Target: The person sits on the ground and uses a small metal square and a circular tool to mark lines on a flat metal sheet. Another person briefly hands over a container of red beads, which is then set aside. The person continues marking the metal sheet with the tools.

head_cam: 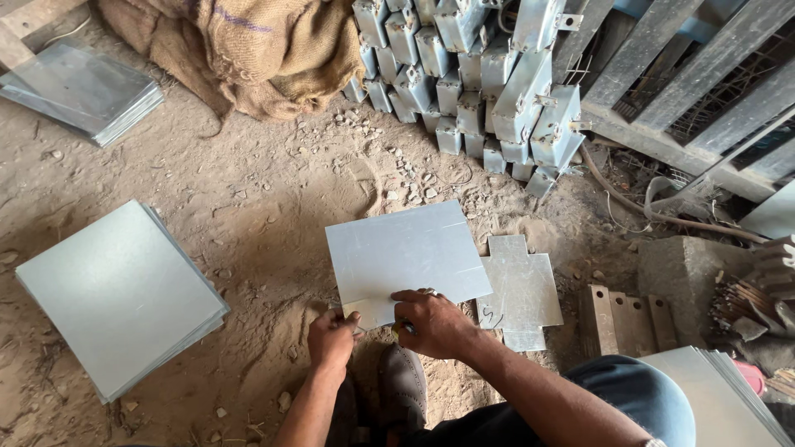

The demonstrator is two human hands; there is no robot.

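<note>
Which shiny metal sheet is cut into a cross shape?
The cross-shaped sheet lies on the dirt just right of the square sheet both hands hold. The other sheets are plain squares, stacked.

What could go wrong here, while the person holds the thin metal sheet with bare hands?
1. The flat grey metal sheet has thin edges, and the bare left hand and right hand grip its near edge, so a cut seems possible.
2. The sheet is held only at one edge and could tip down onto the cross-shaped metal cutout lying on the dirt floor.
</note>
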